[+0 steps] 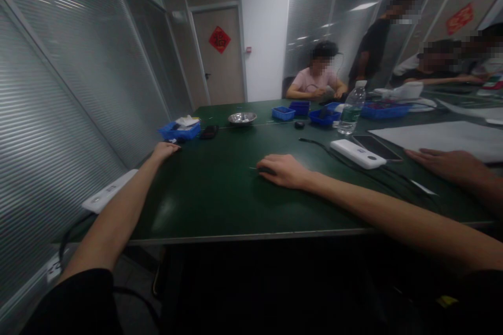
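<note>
My right hand [285, 170] rests low over the middle of the green table [220, 193], its fingers wrapped round a dark-handled tool with a thin metal shaft [267, 170]. The shaft points left; it looks like a small screwdriver. At the far left, my left hand [165, 152] is closed next to a blue tray [178, 132] that holds white paper-like stuff. A small dark item shows at its fingertips, too blurred to name. Right of that tray lies a black object like a wallet or case [209, 132]. Farther back stands a shiny metal bowl [242, 118] with small pieces in it.
On the right are a white power bank-like device [357, 154] with a black cable, a phone [377, 147], a water bottle [352, 110] and another person's hand [451, 167]. Blue trays [283, 113] line the back. Another white device [110, 191] lies by my left forearm.
</note>
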`<state>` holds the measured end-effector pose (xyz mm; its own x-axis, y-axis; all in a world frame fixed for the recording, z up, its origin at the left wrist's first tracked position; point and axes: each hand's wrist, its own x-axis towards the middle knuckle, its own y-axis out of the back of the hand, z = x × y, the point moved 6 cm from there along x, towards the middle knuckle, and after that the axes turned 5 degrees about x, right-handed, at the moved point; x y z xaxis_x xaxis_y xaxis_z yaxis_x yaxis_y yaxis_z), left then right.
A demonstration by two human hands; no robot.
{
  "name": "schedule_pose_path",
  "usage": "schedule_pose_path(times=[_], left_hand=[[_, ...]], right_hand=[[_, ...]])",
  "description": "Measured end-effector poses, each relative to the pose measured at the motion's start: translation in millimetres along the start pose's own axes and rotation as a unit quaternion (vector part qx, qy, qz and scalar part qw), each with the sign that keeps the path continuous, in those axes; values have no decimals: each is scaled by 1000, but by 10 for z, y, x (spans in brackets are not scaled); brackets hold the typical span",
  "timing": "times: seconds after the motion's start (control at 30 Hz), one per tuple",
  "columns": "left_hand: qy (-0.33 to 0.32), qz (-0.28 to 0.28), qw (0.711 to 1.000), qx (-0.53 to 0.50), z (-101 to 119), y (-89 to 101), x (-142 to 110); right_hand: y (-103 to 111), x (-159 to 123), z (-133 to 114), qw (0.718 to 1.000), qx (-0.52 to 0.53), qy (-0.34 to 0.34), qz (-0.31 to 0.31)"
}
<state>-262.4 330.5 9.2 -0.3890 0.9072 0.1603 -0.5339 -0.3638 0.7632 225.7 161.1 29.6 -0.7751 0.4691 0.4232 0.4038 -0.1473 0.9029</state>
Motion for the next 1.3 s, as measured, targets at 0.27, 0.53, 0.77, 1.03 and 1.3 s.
schedule_pose_path(times=[0.27, 0.53, 0.77, 1.03, 1.3], left_hand=[[-6, -34, 998, -45, 36, -59, -14], [-98, -140, 984, -55, 602, -463, -372], [-342, -278, 894, -75, 1501, -946, -1280], [-440, -352, 817, -119, 1861, -1080, -1958], [-454, -345, 813, -123, 1900, -1120, -2078]], right_hand=[[9, -2, -9, 1000, 13, 3, 3], [4, -2, -4, 1000, 18, 1, 6], [6, -10, 1, 1000, -2, -3, 11], [19, -14, 5, 1000, -3, -12, 15], [19, -16, -4, 1000, -1, -4, 10]])
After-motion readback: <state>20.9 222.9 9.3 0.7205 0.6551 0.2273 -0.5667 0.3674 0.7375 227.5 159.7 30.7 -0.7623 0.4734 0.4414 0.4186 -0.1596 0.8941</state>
